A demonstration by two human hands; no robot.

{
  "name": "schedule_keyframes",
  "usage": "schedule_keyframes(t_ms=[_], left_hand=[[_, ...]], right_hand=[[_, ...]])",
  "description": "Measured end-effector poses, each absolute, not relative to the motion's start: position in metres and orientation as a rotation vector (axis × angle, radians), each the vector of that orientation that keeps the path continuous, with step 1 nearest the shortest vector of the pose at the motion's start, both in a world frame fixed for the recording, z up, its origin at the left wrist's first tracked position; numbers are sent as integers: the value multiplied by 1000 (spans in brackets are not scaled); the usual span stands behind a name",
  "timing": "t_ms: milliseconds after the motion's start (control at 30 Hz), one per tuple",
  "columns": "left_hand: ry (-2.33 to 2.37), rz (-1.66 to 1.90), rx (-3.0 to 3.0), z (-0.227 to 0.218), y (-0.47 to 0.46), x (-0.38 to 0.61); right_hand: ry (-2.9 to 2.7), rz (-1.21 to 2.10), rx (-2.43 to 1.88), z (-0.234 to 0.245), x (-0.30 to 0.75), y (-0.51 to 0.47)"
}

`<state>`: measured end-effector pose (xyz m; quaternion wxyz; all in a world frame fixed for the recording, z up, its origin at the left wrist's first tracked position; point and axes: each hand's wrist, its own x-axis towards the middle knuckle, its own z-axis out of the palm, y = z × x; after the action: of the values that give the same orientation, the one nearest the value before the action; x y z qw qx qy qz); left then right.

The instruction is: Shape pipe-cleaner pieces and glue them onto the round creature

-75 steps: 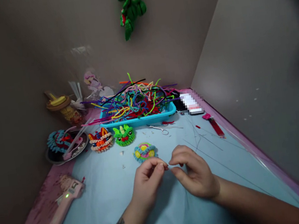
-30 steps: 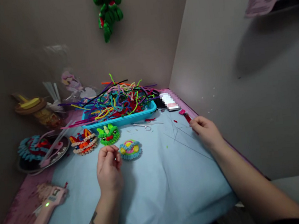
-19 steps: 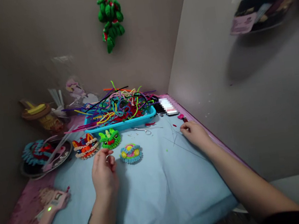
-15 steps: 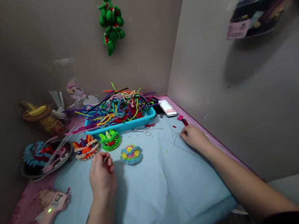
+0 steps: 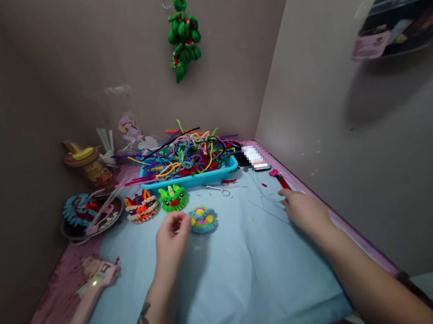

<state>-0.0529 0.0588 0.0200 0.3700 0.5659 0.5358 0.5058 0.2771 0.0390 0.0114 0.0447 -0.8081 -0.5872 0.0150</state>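
My left hand [image 5: 173, 238] is raised over the blue cloth with its fingers curled in, tips at the left edge of a blue, yellow and pink pipe-cleaner piece [image 5: 203, 220]. Whether they touch it, or hold anything, I cannot tell. On the right, my right hand [image 5: 307, 213] rests low with bent fingers close together. Thin wires [image 5: 262, 201] lie at its fingertips, just below a red-handled tool [image 5: 283, 181]. What that hand pinches, if anything, is too small to make out. A green dragon-like head [image 5: 173, 198] and an orange and peach one [image 5: 141, 206] sit behind my left hand.
A blue tray [image 5: 191, 180] heaped with coloured pipe cleaners stands at the back. Scissors [image 5: 224, 191] and a phone [image 5: 256, 158] lie near it. On the left are a round dish [image 5: 117, 209] and a pink glue gun [image 5: 86, 309]. Walls close off the back and right.
The view has turned a little to the left. My left hand has moved right, up to the blue, yellow and pink piece. My right hand has shifted slightly at the wires.
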Motion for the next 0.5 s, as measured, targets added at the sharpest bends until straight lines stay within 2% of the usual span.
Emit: schedule_keyframes(t_ms=[100,200,367,500], left_hand=[[1586,818,1914,18,48,-50],[1771,472,2042,17,39,-50],[1888,367,2048,10,35,-41],[1969,372,2022,4,36,-32]], right_hand=[[-1787,72,-2626,7,294,28],[-1643,40,-2545,-1,309,19],[-1500,449,-2019,-6,286,18],[-1496,832,-1622,10,233,24]])
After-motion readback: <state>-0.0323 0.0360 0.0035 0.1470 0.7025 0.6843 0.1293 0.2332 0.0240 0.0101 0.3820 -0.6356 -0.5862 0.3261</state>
